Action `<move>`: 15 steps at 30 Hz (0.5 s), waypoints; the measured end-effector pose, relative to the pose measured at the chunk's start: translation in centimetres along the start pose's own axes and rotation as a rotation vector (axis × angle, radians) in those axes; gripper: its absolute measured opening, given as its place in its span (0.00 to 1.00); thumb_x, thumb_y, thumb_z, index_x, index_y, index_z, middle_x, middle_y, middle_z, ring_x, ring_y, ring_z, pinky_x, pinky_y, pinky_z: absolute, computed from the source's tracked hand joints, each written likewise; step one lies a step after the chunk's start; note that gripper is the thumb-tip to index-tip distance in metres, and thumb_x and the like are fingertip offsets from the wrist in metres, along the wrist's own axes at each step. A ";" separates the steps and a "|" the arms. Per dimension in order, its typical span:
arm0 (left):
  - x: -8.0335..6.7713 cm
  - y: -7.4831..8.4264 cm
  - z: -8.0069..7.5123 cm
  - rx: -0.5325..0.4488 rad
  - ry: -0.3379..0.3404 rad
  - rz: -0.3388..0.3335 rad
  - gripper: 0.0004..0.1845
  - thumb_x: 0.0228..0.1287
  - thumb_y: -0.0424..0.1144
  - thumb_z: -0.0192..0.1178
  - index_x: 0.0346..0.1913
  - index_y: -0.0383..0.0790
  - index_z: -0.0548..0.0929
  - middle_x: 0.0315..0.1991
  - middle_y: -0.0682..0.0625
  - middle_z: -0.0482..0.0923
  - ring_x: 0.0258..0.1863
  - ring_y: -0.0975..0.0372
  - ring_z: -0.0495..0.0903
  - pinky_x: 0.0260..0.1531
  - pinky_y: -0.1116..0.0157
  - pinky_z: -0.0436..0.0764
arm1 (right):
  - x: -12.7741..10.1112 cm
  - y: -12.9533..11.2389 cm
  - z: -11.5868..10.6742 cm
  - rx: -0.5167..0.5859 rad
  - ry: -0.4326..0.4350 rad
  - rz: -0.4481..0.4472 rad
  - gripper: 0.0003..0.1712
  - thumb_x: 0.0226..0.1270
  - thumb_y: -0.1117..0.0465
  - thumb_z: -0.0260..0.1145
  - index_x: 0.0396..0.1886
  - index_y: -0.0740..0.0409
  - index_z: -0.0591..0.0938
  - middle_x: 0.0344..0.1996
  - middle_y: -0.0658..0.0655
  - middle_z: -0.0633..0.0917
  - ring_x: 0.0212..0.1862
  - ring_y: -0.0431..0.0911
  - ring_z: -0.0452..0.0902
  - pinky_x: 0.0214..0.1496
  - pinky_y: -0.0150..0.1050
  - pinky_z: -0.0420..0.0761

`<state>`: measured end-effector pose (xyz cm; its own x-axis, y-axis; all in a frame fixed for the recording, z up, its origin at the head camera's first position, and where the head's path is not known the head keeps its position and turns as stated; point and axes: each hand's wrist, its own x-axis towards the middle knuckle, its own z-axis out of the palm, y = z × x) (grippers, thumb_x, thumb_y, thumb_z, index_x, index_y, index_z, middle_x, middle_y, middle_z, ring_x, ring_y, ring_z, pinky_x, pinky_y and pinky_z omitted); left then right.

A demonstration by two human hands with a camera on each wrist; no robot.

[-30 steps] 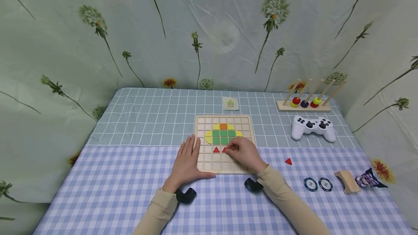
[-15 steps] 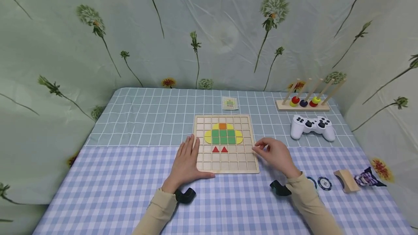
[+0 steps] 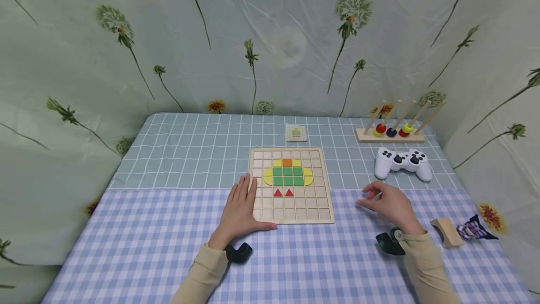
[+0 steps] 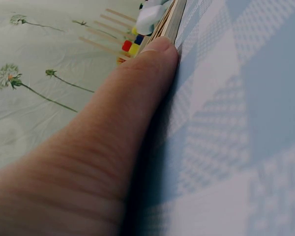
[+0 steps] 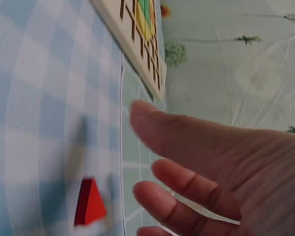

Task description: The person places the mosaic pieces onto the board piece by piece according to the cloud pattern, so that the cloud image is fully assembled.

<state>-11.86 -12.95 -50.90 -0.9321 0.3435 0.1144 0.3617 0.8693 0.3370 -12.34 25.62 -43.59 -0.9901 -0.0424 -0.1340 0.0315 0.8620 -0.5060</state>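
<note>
The right hand (image 5: pixel 226 172), fingers loosely spread and empty, is hovering just above the red triangle (image 5: pixel 90 202) and risking nudging it away.

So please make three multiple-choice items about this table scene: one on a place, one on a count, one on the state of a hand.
1. Where is the white game controller?
A. right of the wooden grid board
B. on the board
C. left of the board

2. How many red triangles lie on the board?
A. none
B. two
C. five

3. What is the left hand doing?
A. gripping a triangle
B. lifted high
C. lying flat at the board's left edge

Answers:
1 A, it sits on the cloth to the board's right.
2 B, a pair lies side by side below the green squares.
3 C, its fingers are straight against the edge.
</note>
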 end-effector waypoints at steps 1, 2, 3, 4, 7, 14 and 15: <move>0.0 0.0 0.0 -0.001 0.000 0.001 0.71 0.35 0.79 0.60 0.75 0.34 0.46 0.75 0.39 0.38 0.73 0.51 0.35 0.69 0.54 0.40 | -0.1 0.3 -0.1 0.002 -0.014 0.012 0.23 0.51 0.50 0.76 0.40 0.62 0.82 0.28 0.52 0.79 0.28 0.46 0.70 0.26 0.38 0.67; 0.0 0.0 0.0 -0.001 -0.001 0.000 0.71 0.35 0.79 0.60 0.75 0.34 0.46 0.75 0.39 0.38 0.73 0.51 0.35 0.69 0.54 0.40 | -0.1 0.5 -0.2 0.003 -0.025 0.020 0.23 0.51 0.51 0.76 0.40 0.62 0.81 0.28 0.52 0.79 0.29 0.47 0.70 0.27 0.39 0.66; 0.0 0.0 0.0 -0.001 0.001 0.001 0.71 0.35 0.79 0.60 0.75 0.34 0.46 0.75 0.38 0.38 0.73 0.51 0.36 0.69 0.54 0.40 | -0.2 0.7 -0.2 0.003 -0.034 0.030 0.24 0.51 0.51 0.76 0.40 0.63 0.81 0.28 0.52 0.79 0.29 0.47 0.70 0.27 0.39 0.66; 0.0 0.0 0.0 -0.002 0.003 0.002 0.71 0.35 0.79 0.60 0.74 0.34 0.46 0.75 0.38 0.39 0.73 0.51 0.36 0.69 0.54 0.40 | -0.2 1.0 -0.2 0.004 -0.044 0.043 0.23 0.51 0.51 0.76 0.40 0.63 0.81 0.28 0.52 0.79 0.29 0.47 0.70 0.28 0.39 0.66; -0.1 0.0 0.0 -0.004 0.004 0.004 0.71 0.35 0.79 0.60 0.74 0.34 0.46 0.74 0.38 0.39 0.73 0.50 0.37 0.69 0.53 0.41 | -0.5 1.4 -0.2 0.010 -0.074 0.082 0.24 0.51 0.51 0.75 0.40 0.64 0.81 0.28 0.52 0.79 0.30 0.48 0.71 0.29 0.39 0.67; 0.0 0.1 -0.3 0.005 -0.001 0.004 0.71 0.35 0.78 0.61 0.74 0.33 0.46 0.74 0.38 0.39 0.73 0.50 0.36 0.69 0.53 0.41 | -1.0 1.9 -0.1 -0.020 -0.061 0.085 0.22 0.52 0.50 0.75 0.37 0.64 0.81 0.27 0.52 0.80 0.31 0.47 0.72 0.30 0.40 0.67; 0.0 0.1 -0.3 0.005 -0.002 0.004 0.71 0.35 0.78 0.61 0.74 0.33 0.46 0.74 0.38 0.39 0.73 0.51 0.36 0.69 0.53 0.41 | -1.0 1.8 0.0 -0.020 -0.056 0.086 0.22 0.52 0.51 0.75 0.36 0.63 0.81 0.27 0.52 0.79 0.31 0.47 0.72 0.30 0.40 0.67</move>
<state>-11.80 -12.93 -50.59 -0.9308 0.3474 0.1139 0.3653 0.8697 0.3319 -11.28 27.27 -44.35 -0.9747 0.0041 -0.2236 0.1123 0.8737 -0.4733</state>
